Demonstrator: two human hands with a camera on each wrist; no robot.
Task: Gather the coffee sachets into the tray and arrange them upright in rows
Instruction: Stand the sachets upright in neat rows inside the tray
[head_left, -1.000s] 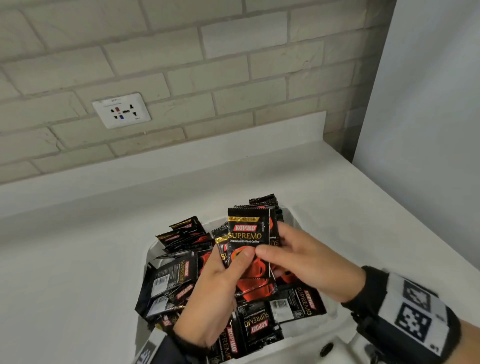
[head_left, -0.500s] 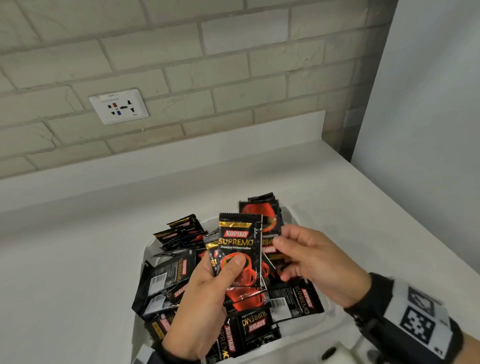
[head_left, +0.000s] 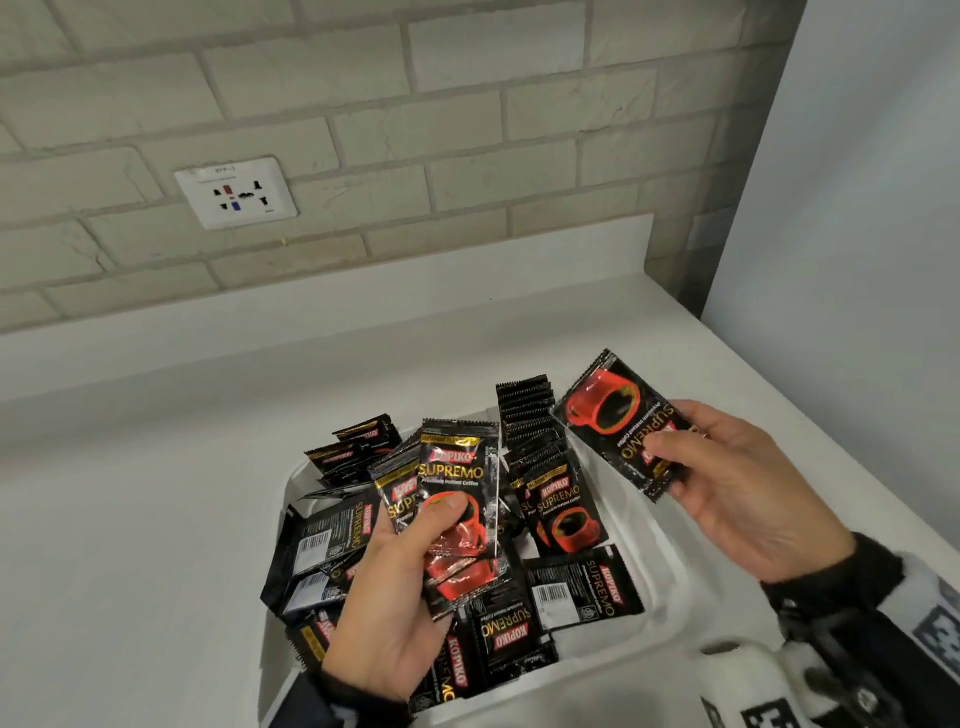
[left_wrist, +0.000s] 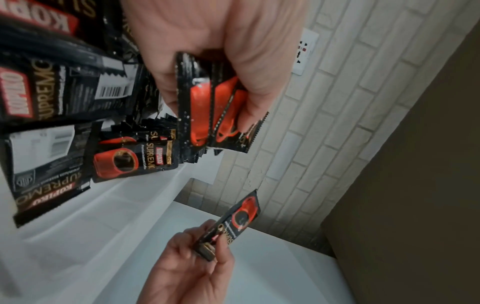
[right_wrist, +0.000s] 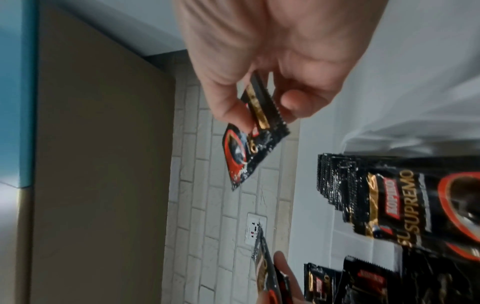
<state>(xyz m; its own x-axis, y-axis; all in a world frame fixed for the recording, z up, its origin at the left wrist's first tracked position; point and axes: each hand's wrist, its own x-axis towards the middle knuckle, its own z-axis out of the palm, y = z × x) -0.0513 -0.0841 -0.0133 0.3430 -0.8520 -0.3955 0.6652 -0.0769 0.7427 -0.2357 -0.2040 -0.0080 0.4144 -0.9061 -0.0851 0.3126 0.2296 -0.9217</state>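
A white tray (head_left: 670, 587) on the counter holds several black and red coffee sachets (head_left: 576, 587) lying loose. A row of sachets (head_left: 527, 421) stands upright at its far right side. Above the pile, my left hand (head_left: 410, 566) grips a fanned stack of sachets (head_left: 460, 499), thumb on the front one; the left wrist view shows the stack (left_wrist: 207, 107) edge-on. My right hand (head_left: 727, 478) pinches a single sachet (head_left: 618, 421), tilted and upside down, off the tray's right side. The right wrist view shows my right hand (right_wrist: 262, 102) with this sachet (right_wrist: 246, 152) between thumb and fingers.
The white counter (head_left: 130, 519) runs back to a brick wall with a socket plate (head_left: 236, 192). A pale panel (head_left: 857, 208) stands on the right. A white wrist device (head_left: 769, 675) sits at the lower right.
My right hand let go of the front sachet, took a single sachet out of the tray, and carried it up and to the right. The left hand kept its stack.
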